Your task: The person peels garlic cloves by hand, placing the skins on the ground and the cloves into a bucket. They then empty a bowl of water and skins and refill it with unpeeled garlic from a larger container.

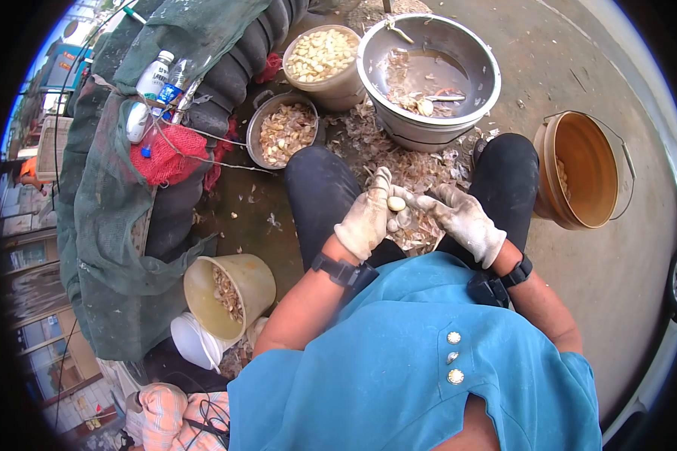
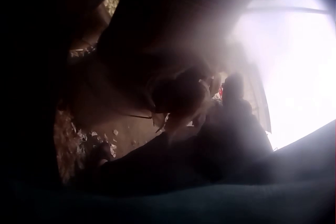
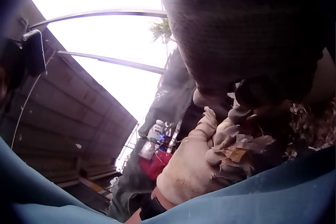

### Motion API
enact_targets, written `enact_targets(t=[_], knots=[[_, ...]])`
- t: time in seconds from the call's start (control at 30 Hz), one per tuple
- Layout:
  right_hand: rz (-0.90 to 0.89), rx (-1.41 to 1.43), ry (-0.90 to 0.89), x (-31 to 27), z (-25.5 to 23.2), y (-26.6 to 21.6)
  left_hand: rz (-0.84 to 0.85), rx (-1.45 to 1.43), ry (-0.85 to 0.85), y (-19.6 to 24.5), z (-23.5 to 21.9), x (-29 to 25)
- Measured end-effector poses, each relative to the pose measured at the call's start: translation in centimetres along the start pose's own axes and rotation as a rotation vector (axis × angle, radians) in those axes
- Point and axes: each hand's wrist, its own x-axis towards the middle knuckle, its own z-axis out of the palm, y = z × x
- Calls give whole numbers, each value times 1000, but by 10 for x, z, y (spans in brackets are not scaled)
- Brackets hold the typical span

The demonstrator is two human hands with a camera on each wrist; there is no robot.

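My gloved left hand (image 1: pixel 362 219) holds pale garlic cloves (image 1: pixel 396 204) over my lap, one at the fingertips and others lower in the fingers. In the right wrist view that left glove (image 3: pixel 191 166) has papery garlic skin (image 3: pixel 249 148) at its fingers. Facing it, my gloved right hand (image 1: pixel 468 223) bends its fingers toward the cloves, fingertips right beside them; I cannot tell whether they pinch a clove. The left wrist view is mostly dark and glared.
Garlic skins (image 1: pixel 429 169) litter the ground between my legs. Ahead stand a metal basin (image 1: pixel 489 105) on a bucket, a tub of peeled cloves (image 1: pixel 320 56) and a pot of unpeeled cloves (image 1: pixel 287 131). An orange bucket (image 1: pixel 587 173) is at right, a tilted cream bucket (image 1: pixel 256 289) at left.
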Motion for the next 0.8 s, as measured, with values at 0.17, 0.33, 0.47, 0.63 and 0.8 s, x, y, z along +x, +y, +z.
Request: enact_targets(t=[0.17,0.33,0.47,0.63,0.8], knots=[[14,-29,50,-1,-6,-10,-28,-11,-44,0,7,4],[-252,31,78,9,11,26,16,162,-19,3,9,0],[-15,111,-167,6,7,4,-18,35,-152,-5,12,-1],[12,276,-148,15,5,24,225,195,-185,-9,10,6],[-196,279,69,-4,-38,17,202,304,-195,-2,0,16]])
